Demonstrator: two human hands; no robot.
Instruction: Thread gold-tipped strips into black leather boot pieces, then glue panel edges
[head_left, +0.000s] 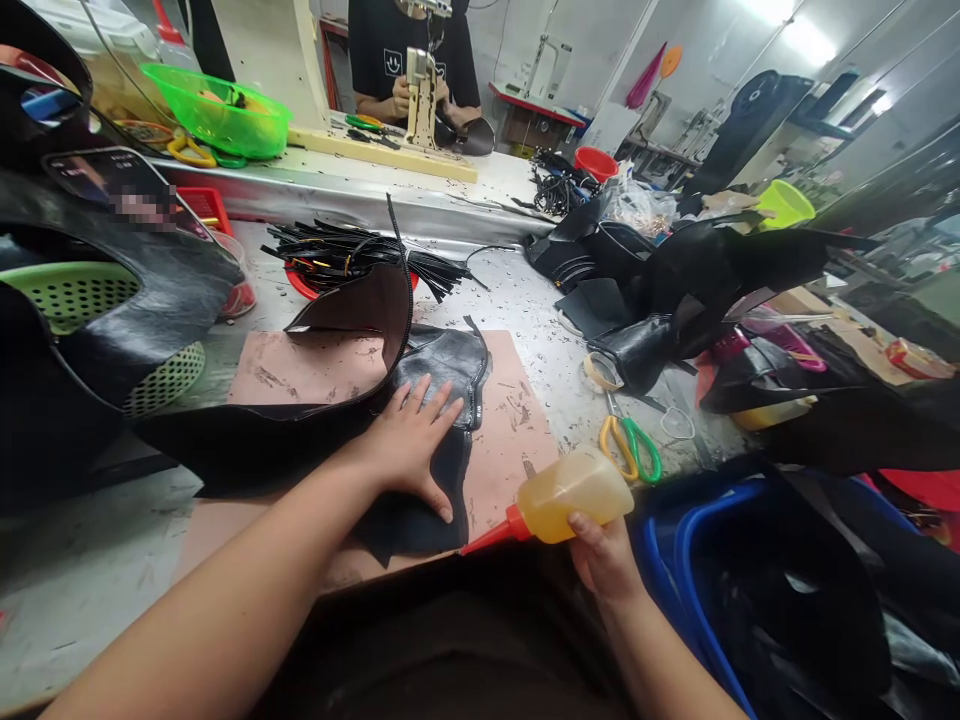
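Fingers spread, my left hand [411,435] lies flat on a black leather piece [442,362] with a stitched, notched right edge. Part of this piece curls up behind the hand, showing its brown underside [352,300]. My right hand [606,550] is wrapped round a squeeze bottle [574,492] of yellowish liquid. The bottle is tilted, its red nozzle [495,533] pointing left and down at the near right corner of the leather; I cannot tell if the tip touches. Beneath the leather is a stained pinkish board [517,400].
Scissors [628,445] with yellow and green handles lie right of the board. Black strips [352,255] fill a red bowl behind it. Black leather pieces [660,280] are heaped at right, above a blue bin [682,560]. Across the bench, a person [412,70] sits at a sewing machine [421,100].
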